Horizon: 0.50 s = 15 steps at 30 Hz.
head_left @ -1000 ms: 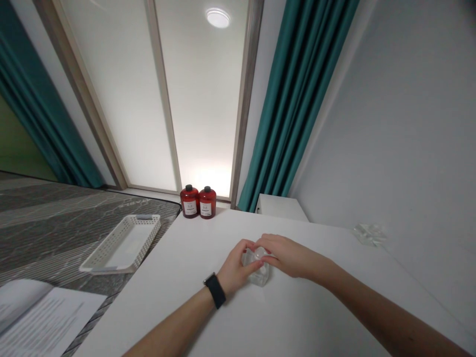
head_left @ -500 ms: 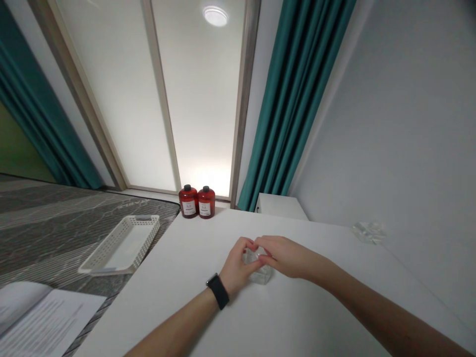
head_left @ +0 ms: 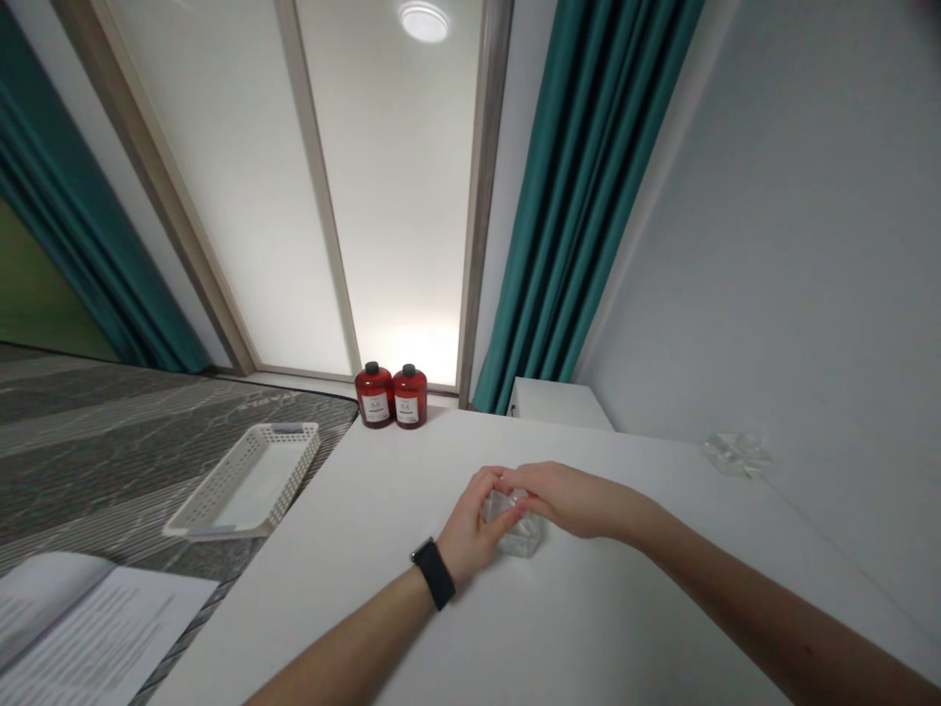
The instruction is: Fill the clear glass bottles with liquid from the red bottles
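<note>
A clear, see-through container (head_left: pixel 521 537) with faceted sides stands on the white table (head_left: pixel 353 608). My left hand (head_left: pixel 474 529), wearing a black watch (head_left: pixel 432 574) at the wrist, curls around its left side with thumb and fingers. From the right, my right hand (head_left: pixel 569 498) reaches over its top, the fingers bent and the thumb tip close to the left thumb. The fingertips of both hands meet at the far side. The hands cover much of the container's top, so details there are hidden.
Two red bottles (head_left: pixel 375 407) with black caps stand at the far left corner of the table. A crumpled clear thing (head_left: pixel 737 454) lies by the right wall. A white basket (head_left: pixel 294 505) and an open booklet (head_left: pixel 139 613) rest on the dark patterned surface at left.
My right hand has shifted slightly, its thumb coming nearer to the left thumb over the container. The left hand keeps its grip. The whole view has moved a little.
</note>
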{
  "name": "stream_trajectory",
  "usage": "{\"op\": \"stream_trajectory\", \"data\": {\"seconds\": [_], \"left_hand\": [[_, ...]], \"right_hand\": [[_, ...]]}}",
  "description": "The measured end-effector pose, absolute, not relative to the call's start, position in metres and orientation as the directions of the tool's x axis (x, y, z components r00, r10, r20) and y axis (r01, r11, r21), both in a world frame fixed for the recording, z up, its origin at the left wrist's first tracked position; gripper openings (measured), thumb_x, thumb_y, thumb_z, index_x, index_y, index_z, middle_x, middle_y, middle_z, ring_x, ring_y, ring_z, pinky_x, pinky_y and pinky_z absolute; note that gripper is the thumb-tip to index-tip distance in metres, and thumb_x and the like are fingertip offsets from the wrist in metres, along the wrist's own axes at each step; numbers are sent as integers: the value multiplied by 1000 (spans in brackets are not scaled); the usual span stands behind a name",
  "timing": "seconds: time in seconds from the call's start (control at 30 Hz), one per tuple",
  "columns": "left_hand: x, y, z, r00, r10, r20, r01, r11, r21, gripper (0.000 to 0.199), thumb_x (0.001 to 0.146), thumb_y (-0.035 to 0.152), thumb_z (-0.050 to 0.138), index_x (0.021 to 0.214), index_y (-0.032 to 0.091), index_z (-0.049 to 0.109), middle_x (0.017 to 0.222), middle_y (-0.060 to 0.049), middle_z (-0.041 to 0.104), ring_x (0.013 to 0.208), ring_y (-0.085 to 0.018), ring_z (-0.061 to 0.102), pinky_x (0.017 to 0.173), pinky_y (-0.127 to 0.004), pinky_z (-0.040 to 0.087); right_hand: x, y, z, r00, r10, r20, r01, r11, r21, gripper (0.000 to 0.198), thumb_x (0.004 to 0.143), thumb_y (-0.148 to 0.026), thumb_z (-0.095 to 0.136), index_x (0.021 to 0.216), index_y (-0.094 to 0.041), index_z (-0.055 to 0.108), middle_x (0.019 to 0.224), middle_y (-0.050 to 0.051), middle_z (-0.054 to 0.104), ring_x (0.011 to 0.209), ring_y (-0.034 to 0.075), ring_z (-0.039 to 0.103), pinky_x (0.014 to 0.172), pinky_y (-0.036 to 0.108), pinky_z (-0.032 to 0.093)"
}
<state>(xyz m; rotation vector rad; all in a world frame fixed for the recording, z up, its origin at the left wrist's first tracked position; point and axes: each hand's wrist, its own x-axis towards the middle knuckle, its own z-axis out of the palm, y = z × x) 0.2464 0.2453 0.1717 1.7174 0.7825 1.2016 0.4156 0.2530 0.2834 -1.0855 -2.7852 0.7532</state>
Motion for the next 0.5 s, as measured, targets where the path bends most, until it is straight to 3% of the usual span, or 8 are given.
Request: {"op": "stream_trajectory", "data": {"seconds": [0.17, 0.3, 0.4, 0.5], "left_hand": [[248, 246, 168, 309, 864, 398, 2, -419, 908, 20, 88, 35, 66, 89, 20, 54, 103, -5, 61, 99, -24, 56, 92, -37, 43], [252, 244, 168, 269, 878, 396, 59, -426, 903, 15, 85, 27, 68, 90, 19, 56, 103, -5, 61, 100, -23, 57, 92, -36, 42], [250, 243, 169, 242, 901, 359, 94, -390, 916, 24, 78, 22, 74, 92, 20, 55, 105, -5, 61, 102, -24, 58, 94, -38, 43], [241, 246, 168, 320, 902, 292, 83, -333, 939, 53, 68, 20, 82, 111, 19, 53, 118, -9, 61, 111, -27, 57, 100, -42, 42]], "right_hand": [[419, 250, 284, -708, 701, -80, 655, 611, -445, 16, 92, -14, 50, 101, -20, 63, 88, 4, 69, 80, 19, 61, 71, 27, 40], [422, 243, 276, -612, 787, -83, 734, 525, -432, 18, 95, -20, 50, 110, -19, 60, 73, 0, 63, 68, 17, 57, 64, 26, 37], [422, 238, 271, -606, 795, -29, 750, 560, -352, 18, 96, -22, 52, 111, -16, 59, 85, 5, 65, 77, 20, 60, 70, 29, 41], [420, 238, 273, -655, 755, 35, 745, 652, -137, 18, 92, -23, 61, 109, -16, 62, 102, 10, 63, 92, 24, 59, 77, 33, 44]]}}
